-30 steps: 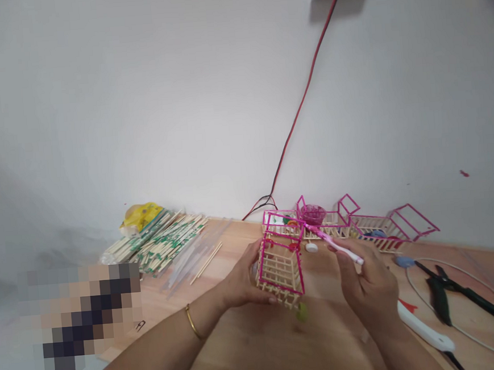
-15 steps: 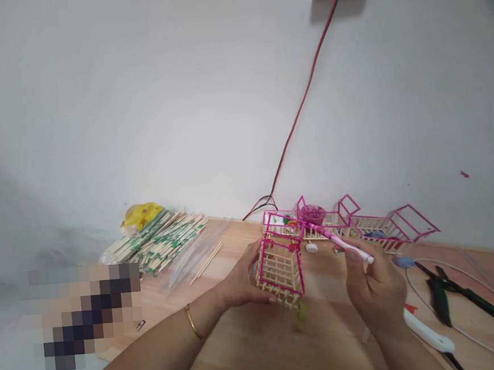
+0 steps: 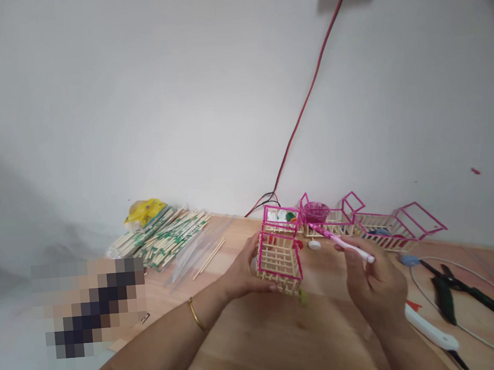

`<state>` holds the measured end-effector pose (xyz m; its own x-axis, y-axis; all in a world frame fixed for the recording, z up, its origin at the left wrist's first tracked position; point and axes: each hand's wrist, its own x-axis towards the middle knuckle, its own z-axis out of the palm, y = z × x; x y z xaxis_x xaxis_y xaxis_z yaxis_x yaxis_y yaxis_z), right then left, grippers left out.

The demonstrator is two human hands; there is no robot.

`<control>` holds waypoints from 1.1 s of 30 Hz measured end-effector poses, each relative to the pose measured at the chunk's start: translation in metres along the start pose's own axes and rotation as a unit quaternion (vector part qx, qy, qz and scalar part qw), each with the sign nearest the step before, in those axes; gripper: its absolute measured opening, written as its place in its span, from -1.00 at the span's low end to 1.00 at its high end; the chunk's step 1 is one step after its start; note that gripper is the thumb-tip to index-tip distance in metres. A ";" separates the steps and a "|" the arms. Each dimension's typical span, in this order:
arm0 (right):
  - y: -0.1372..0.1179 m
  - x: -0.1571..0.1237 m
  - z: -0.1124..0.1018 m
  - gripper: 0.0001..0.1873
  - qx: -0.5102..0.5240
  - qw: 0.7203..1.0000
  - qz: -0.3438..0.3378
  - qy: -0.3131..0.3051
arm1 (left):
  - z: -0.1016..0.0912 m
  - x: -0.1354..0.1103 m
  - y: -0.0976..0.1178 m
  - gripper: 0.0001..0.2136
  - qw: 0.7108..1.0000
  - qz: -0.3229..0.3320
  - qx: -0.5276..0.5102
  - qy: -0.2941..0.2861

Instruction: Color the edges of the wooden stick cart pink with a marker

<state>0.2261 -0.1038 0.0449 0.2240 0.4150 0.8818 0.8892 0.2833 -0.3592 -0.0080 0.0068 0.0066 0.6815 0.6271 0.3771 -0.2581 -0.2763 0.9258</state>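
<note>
My left hand is closed round the side of a small model cart made of thin bamboo sticks, raised over the table. Its upper edges are pink and its slats are bare wood. In my right hand I grip a slim white-and-pink pen between thumb and fingers. The pink tip points left, close to the cart's far right side; whether it touches cannot be made out. Just behind are a pink cup-like container and a white round cap.
More pink-edged stick models stand along the wall. Bundled bamboo sticks and a yellow packet lie at the left. Dark-handled pliers, a white glue gun-like tool and its cable occupy the right side.
The cart in my left hand has tipped a little, its near end rising. My right hand keeps its grip on the pen, its tip now slightly farther from the cart's frame. The view shifts slightly.
</note>
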 end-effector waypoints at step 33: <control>0.001 -0.002 0.004 -0.78 -0.004 0.996 -0.031 -0.086 | -0.002 0.002 0.007 0.10 0.989 0.054 0.136 0.022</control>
<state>0.2251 -0.1010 0.0420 0.0980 0.5398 0.8361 0.9023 0.3063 -0.3035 -0.0092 0.0075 0.0139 0.6287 0.6125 0.4791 -0.1301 -0.5245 0.8414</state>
